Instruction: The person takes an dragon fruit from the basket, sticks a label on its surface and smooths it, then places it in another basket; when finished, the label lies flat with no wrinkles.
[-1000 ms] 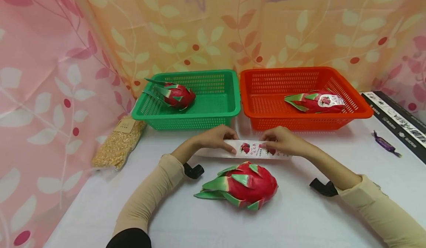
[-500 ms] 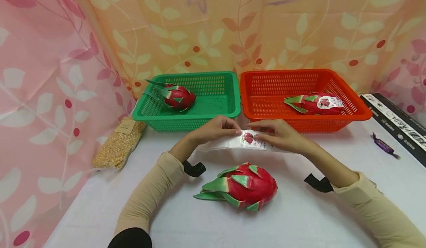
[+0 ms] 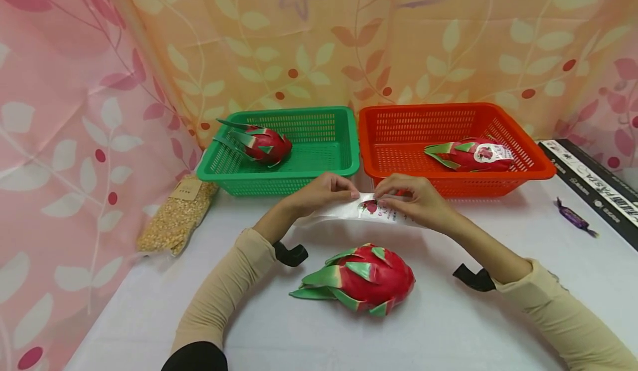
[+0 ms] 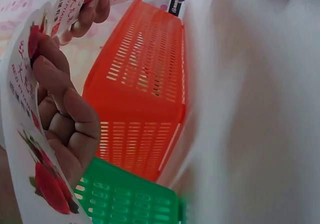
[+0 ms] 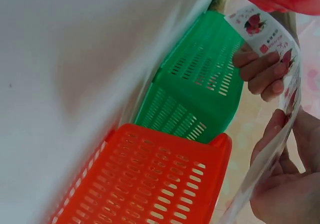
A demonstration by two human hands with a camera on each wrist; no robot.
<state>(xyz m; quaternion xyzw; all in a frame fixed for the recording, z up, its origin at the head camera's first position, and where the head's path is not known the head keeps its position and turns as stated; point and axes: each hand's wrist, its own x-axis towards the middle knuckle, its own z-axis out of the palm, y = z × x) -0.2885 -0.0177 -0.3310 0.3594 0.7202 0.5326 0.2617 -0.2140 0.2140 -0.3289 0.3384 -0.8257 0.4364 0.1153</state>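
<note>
A white strip of dragon fruit stickers (image 3: 344, 211) is stretched between both hands above the table, printed with red fruit pictures. The left hand (image 3: 324, 195) pinches it left of the visible printed sticker, its other fingers curled behind the strip. On the right side, the right hand (image 3: 418, 199) pinches the strip between thumb and fingers close to that sticker. In the left wrist view the strip (image 4: 20, 114) bends in front of the curled fingers (image 4: 65, 84). Below the hands a red dragon fruit (image 3: 381, 277) with green scales lies on the table, touched by neither hand.
Behind the hands stand a green basket (image 3: 319, 178) with one dragon fruit (image 3: 269, 145) and a red basket (image 3: 399, 181) with a stickered dragon fruit (image 3: 468, 155). A bag of corn kernels (image 3: 174, 221) lies left; a purple wrapped candy (image 3: 575, 217) and a black box (image 3: 598, 188) lie right.
Both hands have raised the sticker strip off the table and away from the dragon fruit. The right hand has come nearer the left. Over the last half second they have barely moved.
</note>
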